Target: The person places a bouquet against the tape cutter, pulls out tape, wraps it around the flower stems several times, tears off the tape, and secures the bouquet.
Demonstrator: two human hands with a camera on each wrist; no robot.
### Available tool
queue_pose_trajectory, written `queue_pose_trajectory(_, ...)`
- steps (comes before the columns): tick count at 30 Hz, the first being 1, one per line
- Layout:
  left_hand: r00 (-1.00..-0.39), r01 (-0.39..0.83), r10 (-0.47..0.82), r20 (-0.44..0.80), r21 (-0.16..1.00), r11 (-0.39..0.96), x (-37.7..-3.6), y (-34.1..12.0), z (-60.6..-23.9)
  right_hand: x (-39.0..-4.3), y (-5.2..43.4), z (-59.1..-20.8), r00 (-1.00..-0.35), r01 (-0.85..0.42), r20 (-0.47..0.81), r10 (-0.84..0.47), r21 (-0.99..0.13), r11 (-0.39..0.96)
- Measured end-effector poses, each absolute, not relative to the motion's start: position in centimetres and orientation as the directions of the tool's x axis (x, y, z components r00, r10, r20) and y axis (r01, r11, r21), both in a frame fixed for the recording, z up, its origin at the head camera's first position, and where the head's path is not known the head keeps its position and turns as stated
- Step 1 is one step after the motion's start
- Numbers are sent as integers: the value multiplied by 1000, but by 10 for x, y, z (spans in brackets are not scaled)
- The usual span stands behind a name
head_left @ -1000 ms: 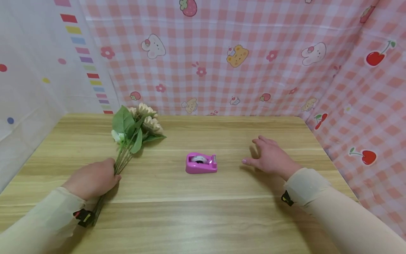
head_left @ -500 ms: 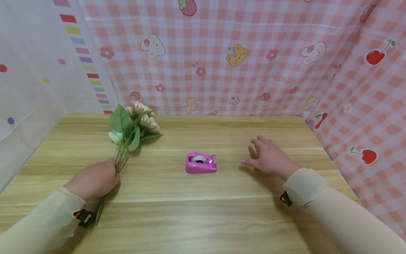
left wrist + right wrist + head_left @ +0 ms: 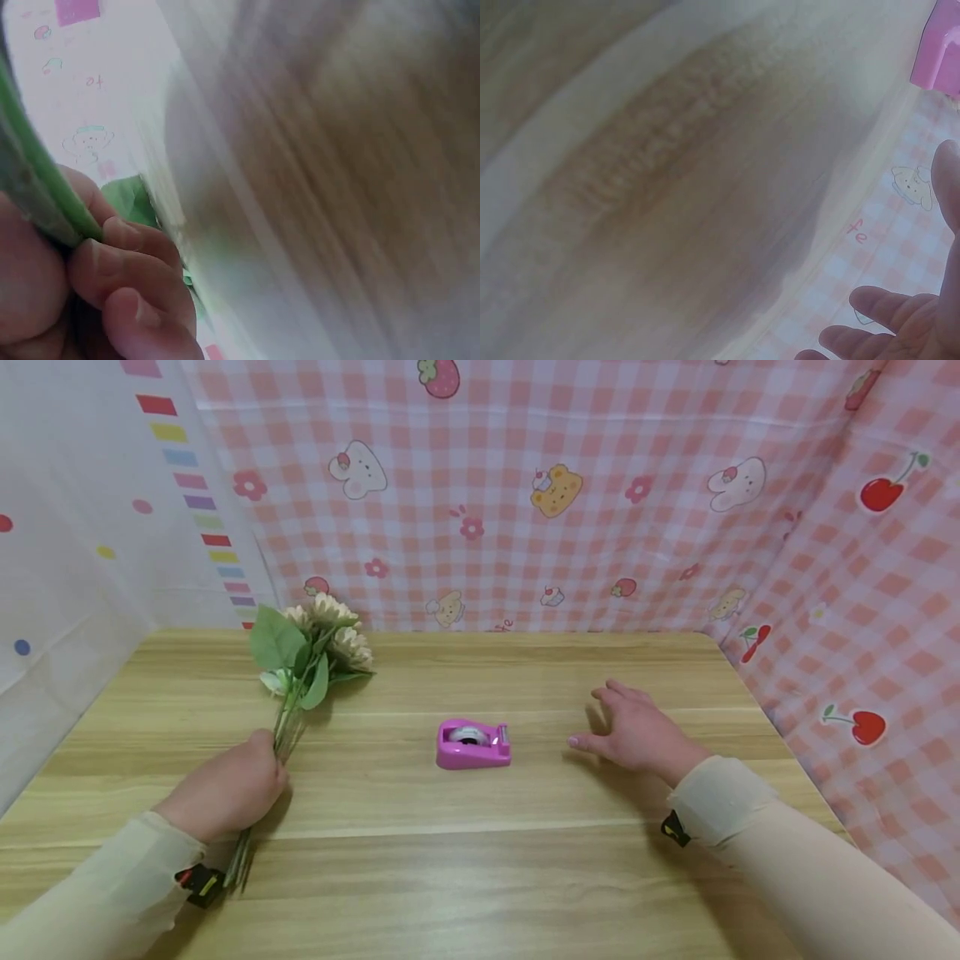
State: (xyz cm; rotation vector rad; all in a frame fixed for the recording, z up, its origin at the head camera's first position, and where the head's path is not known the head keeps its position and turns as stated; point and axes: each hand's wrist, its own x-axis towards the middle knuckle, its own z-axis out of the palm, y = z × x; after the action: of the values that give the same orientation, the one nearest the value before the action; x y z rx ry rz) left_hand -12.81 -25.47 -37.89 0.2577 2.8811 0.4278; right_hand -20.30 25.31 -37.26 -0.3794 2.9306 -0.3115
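Observation:
A bunch of artificial flowers (image 3: 311, 647) with cream blooms and green leaves lies toward the left of the wooden table (image 3: 480, 877). My left hand (image 3: 225, 789) grips its green stems (image 3: 45, 199), fingers curled round them in the left wrist view. A pink tape dispenser (image 3: 474, 745) sits in the middle of the table; its corner (image 3: 939, 60) shows in the right wrist view. My right hand (image 3: 633, 731) rests flat on the table to the dispenser's right, fingers spread, holding nothing.
Pink checked cloth (image 3: 525, 493) with cartoon prints hangs behind the table and along its right side. A white sheet (image 3: 67, 527) with coloured dots and stripes covers the left side. The table's front half is bare wood.
The flower bunch has swung slightly left and its heads have lifted a little in my left hand. My right hand has stayed in place.

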Motion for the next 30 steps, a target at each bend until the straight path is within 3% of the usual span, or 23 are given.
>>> queue_pose_trajectory(30,-981,182,194,26,492,851,-125,-209,-372,-198,252,-369,-954,-229,-131,-269,-256,939)
